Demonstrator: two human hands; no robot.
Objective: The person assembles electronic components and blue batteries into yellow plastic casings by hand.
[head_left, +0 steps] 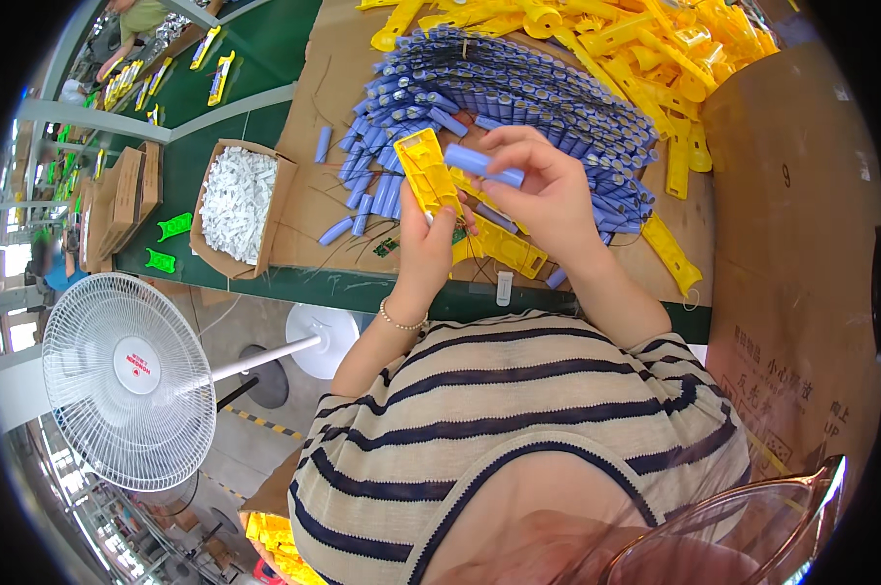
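The left hand [429, 234] has its grip closed around the lower end of a yellow casing [423, 166], covering that end. The right hand [550, 195] has its grip closed on a blue cylinder [470, 159] just beside the casing, above the tabletop [348, 285]; whether the two touch I cannot tell. Fingers hide part of the cylinder, and the hands and forearms block some of the heaped blue cylinders [518, 90] behind. The yellow heap [645, 44] is cut off by the upper rim. Thin dark wires below the left hand are hard to trace.
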